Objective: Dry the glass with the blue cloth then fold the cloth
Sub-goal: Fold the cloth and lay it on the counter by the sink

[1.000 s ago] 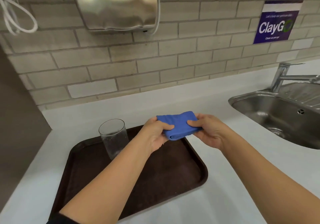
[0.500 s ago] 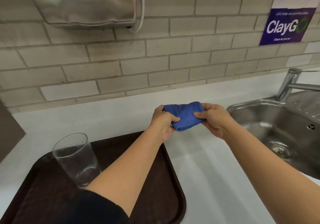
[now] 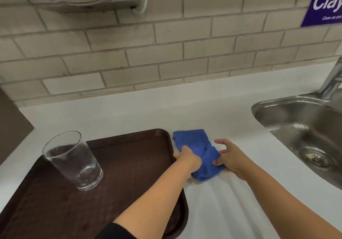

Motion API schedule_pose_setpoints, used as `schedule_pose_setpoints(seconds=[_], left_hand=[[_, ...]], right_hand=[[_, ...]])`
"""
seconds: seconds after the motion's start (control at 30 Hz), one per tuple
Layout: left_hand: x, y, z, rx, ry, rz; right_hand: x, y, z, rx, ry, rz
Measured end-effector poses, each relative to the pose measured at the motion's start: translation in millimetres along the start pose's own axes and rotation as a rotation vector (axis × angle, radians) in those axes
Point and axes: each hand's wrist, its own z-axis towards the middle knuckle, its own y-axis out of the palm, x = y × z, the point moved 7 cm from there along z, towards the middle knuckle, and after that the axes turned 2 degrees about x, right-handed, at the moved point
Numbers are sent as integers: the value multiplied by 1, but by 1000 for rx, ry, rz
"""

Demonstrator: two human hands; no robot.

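The blue cloth (image 3: 194, 144) lies just beside the tray's (image 3: 129, 157) right edge, running away from us; our left hand (image 3: 187, 158) grips its near end, and our right hand (image 3: 231, 158), loosely spread, touches it.

glass (image 3: 72, 161) 1 | blue cloth (image 3: 194, 142) 1 | tray (image 3: 133, 166) 1 | sink (image 3: 296, 120) 1 | hands 2: left hand (image 3: 188, 159), right hand (image 3: 233, 161)

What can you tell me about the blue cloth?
The soft blue fabric cloth is folded into a thick, slightly rumpled rectangle. It lies on the white counter, just beside the dark brown plastic tray, not on it. The left hand curls onto its near left edge. The right hand touches its right edge with the thumb, fingers spread.
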Motion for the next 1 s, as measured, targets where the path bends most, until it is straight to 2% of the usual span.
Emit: schedule_pose_setpoints(seconds=[0.13,0.3,0.47,0.63,0.7,0.8,0.93,1.0], left_hand=[[0,0,-1,29,-4,49],[21,-12,6,152,-13,63],[27,-18,41,224,-41,68],[33,-25,72,258,-50,178],[35,-30,80,281,-26,131],[33,-36,91,260,-13,-186],[36,-38,91,81,30,-506],[31,-37,91,45,29,-499]], right_hand=[[5,-5,-5,24,4,-70],[-1,-4,-2,92,-10,-207],[-3,4,-1,45,5,-396],[6,7,8,32,24,-457],[6,7,12,25,14,-461],[5,2,12,-10,12,-336],[7,-3,6,-90,29,-55],[8,-4,4,-82,40,-85]])
